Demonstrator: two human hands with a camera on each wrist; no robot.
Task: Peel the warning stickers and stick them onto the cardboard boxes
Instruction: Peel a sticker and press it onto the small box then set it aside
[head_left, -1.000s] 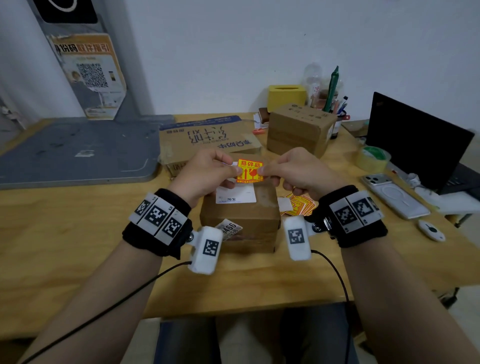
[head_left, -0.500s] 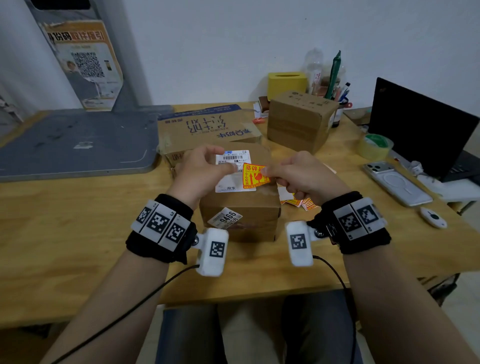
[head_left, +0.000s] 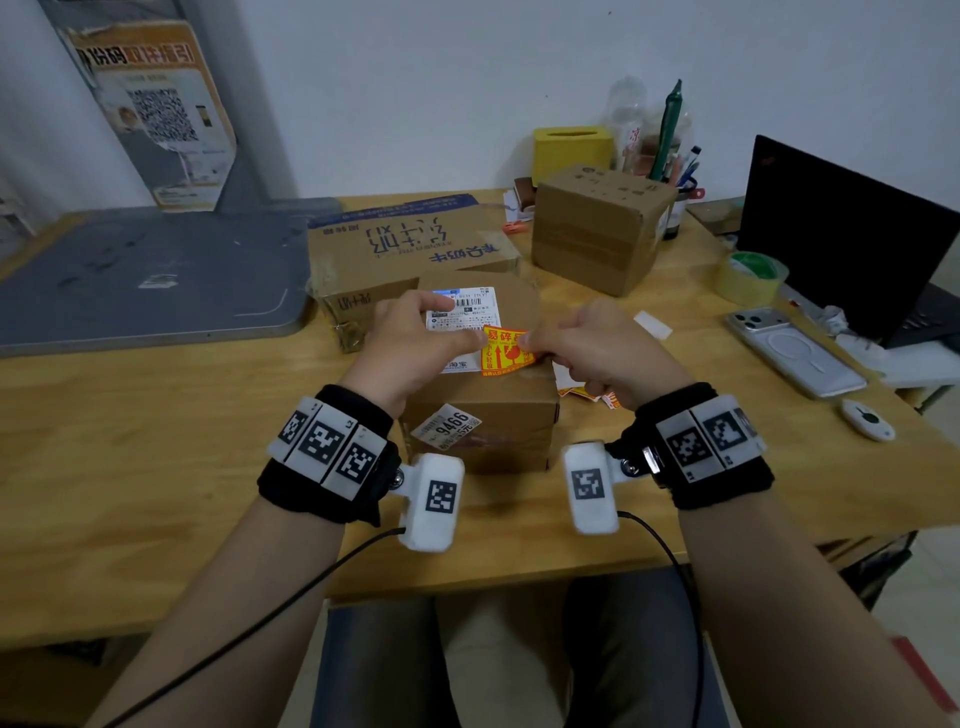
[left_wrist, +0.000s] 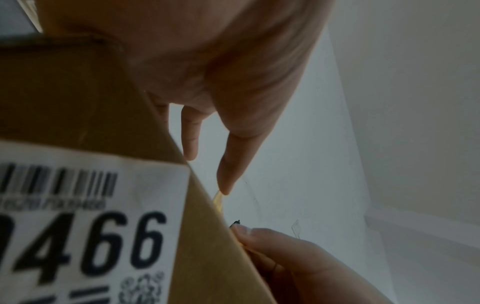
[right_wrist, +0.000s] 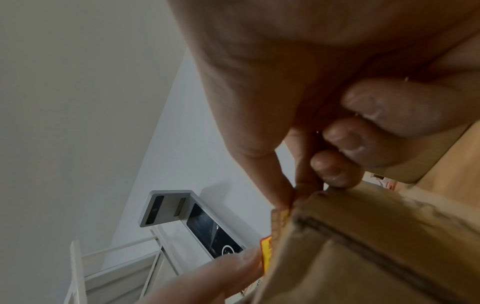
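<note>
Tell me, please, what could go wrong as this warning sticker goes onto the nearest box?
The warning sticker is tilted and pinched at both ends by the left hand and right hand, so it may land crooked or wrinkled. It also overlaps the white shipping label on the cardboard box, so pressing it here might cover part of that label.

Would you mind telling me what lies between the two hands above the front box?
The warning sticker, pinched by the left hand and right hand over the cardboard box; the head view shows it.
</note>
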